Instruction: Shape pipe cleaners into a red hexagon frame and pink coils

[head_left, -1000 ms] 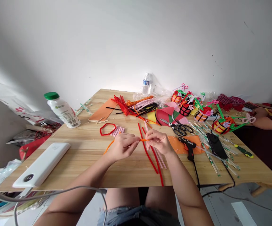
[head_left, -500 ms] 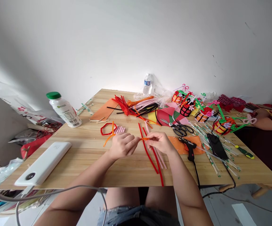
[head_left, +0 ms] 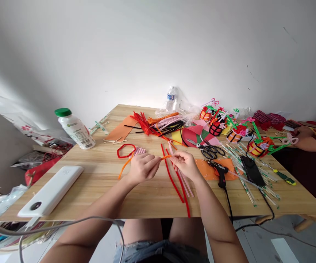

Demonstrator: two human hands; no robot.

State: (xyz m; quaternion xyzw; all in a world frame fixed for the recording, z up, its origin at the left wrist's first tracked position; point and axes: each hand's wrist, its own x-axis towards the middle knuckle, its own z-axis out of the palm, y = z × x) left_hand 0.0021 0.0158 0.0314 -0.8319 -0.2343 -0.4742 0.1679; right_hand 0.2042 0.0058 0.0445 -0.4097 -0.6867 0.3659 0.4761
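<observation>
Between my two hands runs an orange pipe cleaner [head_left: 166, 157], its middle stretch looking twisted. My left hand [head_left: 144, 168] is closed round it, and a loose orange tail sticks out to the left of the fist. The fingertips of my right hand [head_left: 184, 165] pinch the other end. Beyond my left hand lie a red pipe cleaner bent into a hexagonal ring [head_left: 126, 145] and a pink coiled piece [head_left: 139, 150], partly hidden by the hand. Under and in front of my right hand, red pipe cleaners [head_left: 174, 186] and pink ones lie on the wooden table [head_left: 106, 197].
Scissors [head_left: 209, 150], a glue gun [head_left: 219, 171] with cord, a black phone [head_left: 252, 171] and wrapped sticks lie right. Small flower baskets [head_left: 237, 134] stand behind them. A white bottle [head_left: 76, 128] and power bank [head_left: 51, 190] are left. Another person's arm [head_left: 311, 140] rests at far right.
The orange tail left of my left hand has swung downward, and its upright end no longer shows. My right hand has shifted slightly up, still pinching the pipe cleaner.
</observation>
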